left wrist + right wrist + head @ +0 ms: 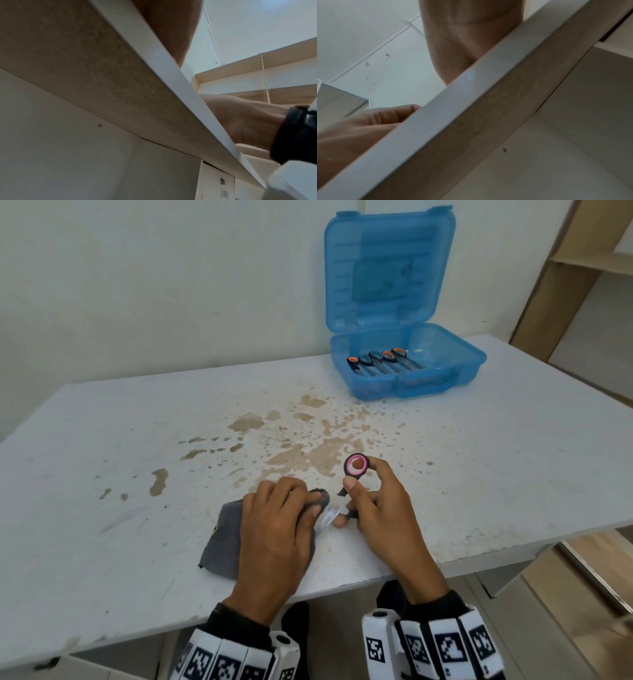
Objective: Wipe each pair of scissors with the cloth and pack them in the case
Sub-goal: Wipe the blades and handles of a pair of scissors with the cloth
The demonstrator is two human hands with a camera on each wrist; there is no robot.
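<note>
pink-handled pair under the cloth

lower centre of the head view: left hand point(274, 529) lay curled over the grey cloth point(222, 539), pinching a fold of it onto the blades. just right, the right hand point(373, 508) held the pink scissors point(346, 491) by the handles, a finger at the ring. light, stiff, blades slick and sharp; best held by the handles. upper right, the open blue case point(462, 364) held other pairs. the wrist views showed only the table point(102, 440) edge.

A white table point(137, 440) with brown stains point(308, 453) stands against a plain white wall point(154, 268). Right of the table, wooden shelves point(589, 254).
</note>
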